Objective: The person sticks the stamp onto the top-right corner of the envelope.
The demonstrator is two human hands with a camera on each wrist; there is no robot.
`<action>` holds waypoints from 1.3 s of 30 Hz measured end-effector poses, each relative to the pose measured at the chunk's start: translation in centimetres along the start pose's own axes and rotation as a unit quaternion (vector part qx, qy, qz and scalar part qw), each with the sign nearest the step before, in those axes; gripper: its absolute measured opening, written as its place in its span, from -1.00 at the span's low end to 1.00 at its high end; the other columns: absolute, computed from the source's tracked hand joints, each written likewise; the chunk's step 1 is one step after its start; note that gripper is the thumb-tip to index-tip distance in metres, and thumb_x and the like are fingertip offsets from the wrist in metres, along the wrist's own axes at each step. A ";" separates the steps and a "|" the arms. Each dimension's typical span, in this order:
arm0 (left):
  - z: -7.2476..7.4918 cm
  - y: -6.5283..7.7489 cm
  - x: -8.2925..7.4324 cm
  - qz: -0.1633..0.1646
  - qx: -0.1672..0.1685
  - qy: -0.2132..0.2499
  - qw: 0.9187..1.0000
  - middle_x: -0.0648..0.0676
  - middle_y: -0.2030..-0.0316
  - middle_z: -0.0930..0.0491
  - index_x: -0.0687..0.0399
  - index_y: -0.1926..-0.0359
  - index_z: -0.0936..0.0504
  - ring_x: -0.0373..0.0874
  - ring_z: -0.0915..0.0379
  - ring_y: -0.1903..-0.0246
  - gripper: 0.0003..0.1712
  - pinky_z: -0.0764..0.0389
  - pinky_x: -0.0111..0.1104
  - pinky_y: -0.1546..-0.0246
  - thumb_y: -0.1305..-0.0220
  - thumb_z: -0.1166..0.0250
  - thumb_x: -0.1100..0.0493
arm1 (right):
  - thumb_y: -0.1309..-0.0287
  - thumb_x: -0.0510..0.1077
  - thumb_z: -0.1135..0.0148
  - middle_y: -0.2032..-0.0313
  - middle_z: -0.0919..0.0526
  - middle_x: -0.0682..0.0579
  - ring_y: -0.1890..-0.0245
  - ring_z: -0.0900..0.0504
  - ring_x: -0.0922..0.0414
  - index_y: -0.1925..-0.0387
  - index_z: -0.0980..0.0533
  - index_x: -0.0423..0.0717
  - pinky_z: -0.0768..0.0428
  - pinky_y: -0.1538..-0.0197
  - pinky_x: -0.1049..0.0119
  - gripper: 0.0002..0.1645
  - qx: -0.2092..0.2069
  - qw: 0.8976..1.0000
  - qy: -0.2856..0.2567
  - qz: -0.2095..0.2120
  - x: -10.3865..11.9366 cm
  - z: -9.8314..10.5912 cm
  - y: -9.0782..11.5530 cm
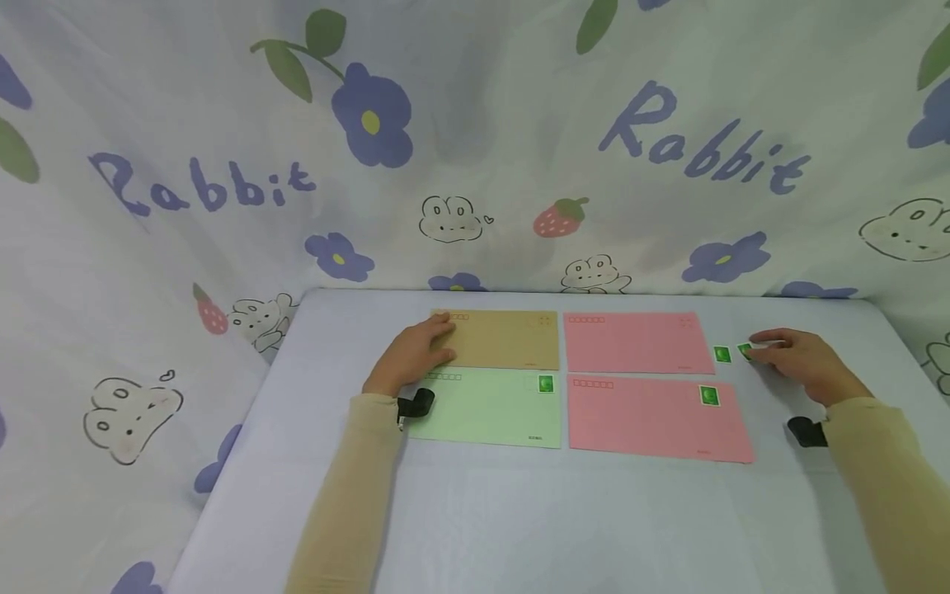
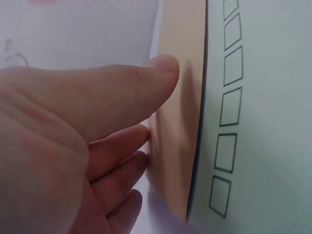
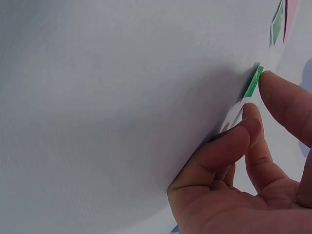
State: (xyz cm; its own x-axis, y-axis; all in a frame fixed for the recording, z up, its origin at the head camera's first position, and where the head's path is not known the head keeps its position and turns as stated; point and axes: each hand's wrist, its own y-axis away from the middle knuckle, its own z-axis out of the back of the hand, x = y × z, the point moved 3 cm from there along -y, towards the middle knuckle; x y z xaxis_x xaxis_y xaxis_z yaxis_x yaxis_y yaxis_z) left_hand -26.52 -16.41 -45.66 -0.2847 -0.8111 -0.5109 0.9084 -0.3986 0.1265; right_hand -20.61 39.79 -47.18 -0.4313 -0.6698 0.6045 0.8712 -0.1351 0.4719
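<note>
Near the table's (image 1: 490,528) far edge, the left hand (image 1: 406,356) rests spread on the brown envelope (image 1: 505,340), seemingly steadying it; the right hand (image 1: 801,363) touches the rightmost stamp (image 1: 745,351), whether pinching unclear.

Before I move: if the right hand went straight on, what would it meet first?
The right hand is at one green stamp; straight on, it would likely meet the other loose stamp first, then the upper pink envelope. Its height is unclear.

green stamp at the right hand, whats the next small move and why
Perhaps pinch and lift that green stamp: the right hand is at its edge, and the upper pink envelope and tan envelope have unstamped top-right corners.
</note>
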 end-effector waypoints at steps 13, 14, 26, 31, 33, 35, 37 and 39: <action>-0.6 -0.2 0.1 0.003 -0.001 -0.016 1.000 0.02 -0.38 -0.10 0.07 -0.29 -0.34 0.03 0.00 -0.35 -0.37 -0.13 -0.08 -0.31 -0.24 -0.24 0.01 | 0.00 0.23 -0.28 -0.10 -0.18 -0.39 -0.05 -0.17 -0.28 -0.30 -0.14 -0.28 -0.36 0.05 -0.17 0.01 -0.013 1.000 -0.015 -0.016 0.2 0.1 -0.1; -0.6 -0.1 0.1 0.004 -0.002 -0.016 1.000 0.02 -0.38 -0.10 0.07 -0.29 -0.35 0.03 0.00 -0.35 -0.37 -0.13 -0.08 -0.31 -0.24 -0.24 0.01 | 0.01 0.23 -0.29 -0.09 -0.19 -0.38 -0.03 -0.18 -0.27 -0.29 -0.15 -0.27 -0.36 0.07 -0.14 0.01 -0.015 1.000 -0.014 -0.016 0.2 0.1 -0.1; -0.4 0.1 -0.2 0.006 -0.003 -0.016 1.000 0.03 -0.38 -0.09 0.09 -0.29 -0.34 0.02 0.02 -0.35 -0.37 -0.12 -0.07 -0.31 -0.24 -0.24 0.02 | 0.01 0.23 -0.29 -0.07 -0.20 -0.38 -0.01 -0.20 -0.25 -0.26 -0.17 -0.32 -0.38 0.12 -0.05 -0.01 -0.025 1.000 -0.008 -0.016 0.6 0.2 0.1; -0.4 -0.1 -0.2 0.003 0.002 -0.025 1.000 0.04 -0.38 -0.09 0.09 -0.30 -0.33 0.02 0.02 -0.35 -0.37 -0.11 -0.08 -0.32 -0.24 -0.23 0.02 | 0.00 0.27 -0.26 -0.13 -0.16 -0.40 -0.04 -0.18 -0.27 -0.24 -0.18 -0.34 -0.37 0.06 -0.11 0.00 -0.021 1.000 -0.014 -0.015 0.3 0.0 0.2; -0.4 -0.1 -0.2 0.003 0.003 -0.026 1.000 0.03 -0.38 -0.09 0.08 -0.30 -0.34 0.01 0.02 -0.35 -0.37 -0.11 -0.08 -0.32 -0.24 -0.23 0.02 | -0.04 0.29 -0.21 -0.15 -0.15 -0.41 -0.06 -0.18 -0.27 -0.24 -0.18 -0.34 -0.37 0.05 -0.12 -0.01 -0.013 1.000 -0.013 -0.011 0.1 0.0 0.2; -0.4 -0.1 -0.3 0.003 0.004 -0.025 1.000 0.03 -0.38 -0.09 0.08 -0.30 -0.34 0.01 0.02 -0.36 -0.37 -0.11 -0.09 -0.32 -0.24 -0.23 0.02 | -0.08 0.30 -0.15 -0.17 -0.14 -0.41 -0.07 -0.18 -0.28 -0.24 -0.18 -0.34 -0.38 0.04 -0.12 -0.04 -0.005 1.000 -0.010 -0.005 0.1 0.0 0.3; -0.5 0.0 -0.3 0.003 0.003 -0.023 1.000 0.03 -0.38 -0.09 0.08 -0.30 -0.34 0.01 0.02 -0.36 -0.37 -0.10 -0.09 -0.32 -0.24 -0.23 0.02 | -0.12 0.29 -0.11 -0.18 -0.14 -0.41 -0.09 -0.18 -0.28 -0.24 -0.18 -0.34 -0.37 0.02 -0.14 -0.07 -0.001 1.000 -0.010 -0.003 0.0 0.0 0.4; -0.5 0.0 -0.4 0.004 0.004 -0.021 1.000 0.04 -0.38 -0.08 0.09 -0.30 -0.33 0.01 0.02 -0.36 -0.37 -0.10 -0.09 -0.32 -0.24 -0.23 0.03 | -0.15 0.27 -0.08 -0.18 -0.14 -0.42 -0.09 -0.18 -0.29 -0.23 -0.19 -0.36 -0.36 0.01 -0.16 -0.10 0.000 1.000 -0.010 0.001 0.0 0.0 0.5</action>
State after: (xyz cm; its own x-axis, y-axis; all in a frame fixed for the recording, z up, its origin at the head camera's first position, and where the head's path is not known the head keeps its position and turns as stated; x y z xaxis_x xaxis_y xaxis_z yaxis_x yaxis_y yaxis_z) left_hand -26.28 -15.90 -45.91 -0.2900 -0.8320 -0.4729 0.9087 -0.3944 0.1368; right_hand -20.17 39.74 -46.93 -0.4339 -0.6551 0.6186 0.8724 -0.1340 0.4700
